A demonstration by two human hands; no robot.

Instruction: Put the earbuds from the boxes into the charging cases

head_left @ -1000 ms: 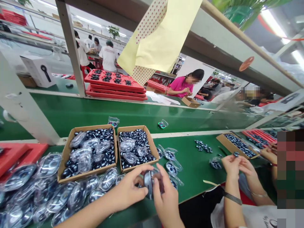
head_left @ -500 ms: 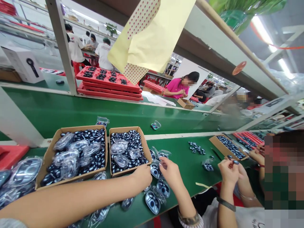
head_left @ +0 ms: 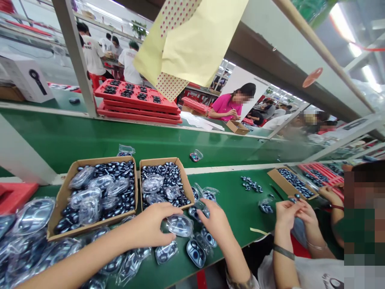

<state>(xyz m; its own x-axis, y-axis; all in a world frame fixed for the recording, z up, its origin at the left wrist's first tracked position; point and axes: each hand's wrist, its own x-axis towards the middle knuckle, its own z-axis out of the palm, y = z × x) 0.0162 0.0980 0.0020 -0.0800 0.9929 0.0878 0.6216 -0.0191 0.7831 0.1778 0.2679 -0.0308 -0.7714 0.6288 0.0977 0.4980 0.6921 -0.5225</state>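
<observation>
My left hand [head_left: 153,226] pinches a clear plastic blister tray [head_left: 179,224] just in front of the right-hand cardboard box [head_left: 180,170] of dark earbud pieces. My right hand [head_left: 217,218] hovers palm down over more blister trays [head_left: 207,237] on the green bench, fingers loosely curled near another tray; whether it grips one is hidden. A second cardboard box [head_left: 64,192], holding dark pieces and empty blisters, stands to the left. One filled tray [head_left: 195,252] lies near the bench's front edge.
A heap of blister trays [head_left: 33,218] covers the bench at left. A green conveyor belt [head_left: 150,138] runs behind, carrying single trays. Stacked red trays [head_left: 135,100] sit beyond. A co-worker's hands [head_left: 293,212] work at right beside another box [head_left: 293,182].
My left hand has drawn back from the box's edge and now holds a clear blister tray. My right hand has shifted slightly toward me over the trays. The camera view has moved little.
</observation>
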